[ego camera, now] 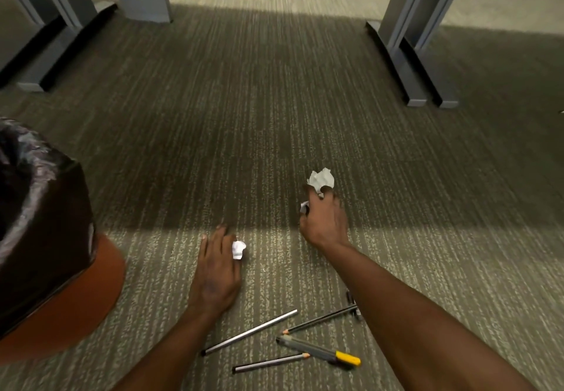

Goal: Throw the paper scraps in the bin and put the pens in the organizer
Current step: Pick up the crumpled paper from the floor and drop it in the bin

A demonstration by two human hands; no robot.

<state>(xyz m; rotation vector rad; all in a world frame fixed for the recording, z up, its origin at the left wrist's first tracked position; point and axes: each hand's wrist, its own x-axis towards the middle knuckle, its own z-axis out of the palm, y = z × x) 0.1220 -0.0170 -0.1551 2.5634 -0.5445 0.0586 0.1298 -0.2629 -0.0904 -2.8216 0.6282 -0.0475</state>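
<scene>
My right hand (325, 223) is closed on a crumpled white paper scrap (320, 180) just above the carpet; a smaller bit of paper shows by the thumb. My left hand (215, 271) lies low on the carpet with its fingers curled against a small white paper ball (239, 249). Several pens and pencils lie near me: a long grey pencil (250, 332), a dark pencil (320, 320), a grey pen with a yellow end (320, 352) and a short pencil (270, 363). At the left stands an orange bin (70, 305) lined with a black bag. No organizer is in view.
Grey desk legs (409, 64) stand at the far right and more grey legs (61, 36) at the far left. Striped carpet (244, 116) stretches between them, half in shadow.
</scene>
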